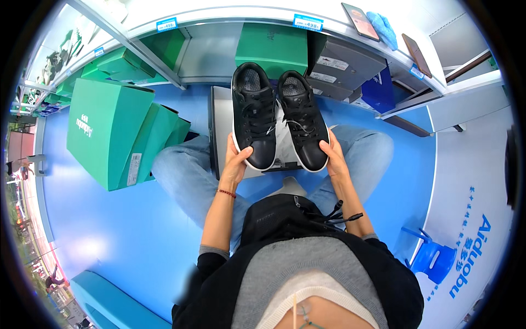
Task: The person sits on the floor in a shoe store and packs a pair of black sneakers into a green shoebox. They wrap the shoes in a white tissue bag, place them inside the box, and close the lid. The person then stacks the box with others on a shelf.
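Observation:
My left hand grips a black leather sneaker by the outer side of its toe, thumb on the upper. In my right hand is the matching black sneaker, held the same way. Both shoes have black laces, white soles and patterned grey insoles, with toes pointing towards me. They are held side by side above an open shoebox, whose white paper shows between and behind them. The box lies on the blue floor between my bent legs; the shoes hide much of its inside.
Green shoeboxes are stacked at the left. Under the white shelf stand another green box, grey boxes and a dark blue box. Phones and a blue cloth lie on top. A blue stool stands at right.

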Demonstrator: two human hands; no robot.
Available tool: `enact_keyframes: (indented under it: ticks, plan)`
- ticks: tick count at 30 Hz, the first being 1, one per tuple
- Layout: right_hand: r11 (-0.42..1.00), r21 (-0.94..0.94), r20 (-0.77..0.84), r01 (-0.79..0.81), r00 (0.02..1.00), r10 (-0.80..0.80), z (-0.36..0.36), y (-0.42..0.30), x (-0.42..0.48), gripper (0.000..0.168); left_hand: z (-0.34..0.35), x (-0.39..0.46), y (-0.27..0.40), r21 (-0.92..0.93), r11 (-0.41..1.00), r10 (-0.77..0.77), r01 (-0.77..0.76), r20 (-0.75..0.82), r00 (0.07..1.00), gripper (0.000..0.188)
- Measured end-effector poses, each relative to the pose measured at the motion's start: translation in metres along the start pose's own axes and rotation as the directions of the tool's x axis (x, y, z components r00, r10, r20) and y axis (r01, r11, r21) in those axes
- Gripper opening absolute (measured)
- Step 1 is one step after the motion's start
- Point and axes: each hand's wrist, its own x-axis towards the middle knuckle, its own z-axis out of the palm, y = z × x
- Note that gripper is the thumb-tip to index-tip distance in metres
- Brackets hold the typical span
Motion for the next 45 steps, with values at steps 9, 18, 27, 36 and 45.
enact_keyframes:
  ticks: [9, 18, 27, 36, 45]
  plan:
    - [0.985, -0.044, -0.197, -0.166, 0.968, 0.154, -0.035, 0.028, 0.001, 0.058, -0.019, 0.007, -0.022, 0.082, 0.986, -0.127, 0.144, -0.178, 0.976, 0.057]
    - [0.972, -0.047, -0.382, -0.229, 0.903, 0.194, -0.054, 0.035, 0.003, 0.054, -0.03, 0.014, -0.043, 0.191, 0.95, -0.183, 0.247, -0.299, 0.936, 0.063]
    - [0.921, -0.071, -0.411, -0.383, 0.852, 0.323, -0.078, 0.047, 0.002, 0.061, -0.031, 0.016, -0.056, 0.301, 0.865, -0.297, 0.402, -0.339, 0.892, 0.068]
    - [0.912, 0.139, -0.476, -0.387, 0.781, 0.404, -0.119, 0.089, 0.061, 0.064, -0.035, 0.025, -0.066, 0.328, 0.882, -0.216, 0.338, -0.356, 0.909, 0.065]
    - [0.878, 0.003, -0.521, -0.478, 0.749, 0.41, -0.175, 0.122, 0.113, 0.072, -0.015, 0.052, -0.073, 0.009, 0.93, -0.353, 0.368, -0.257, 0.899, 0.049]
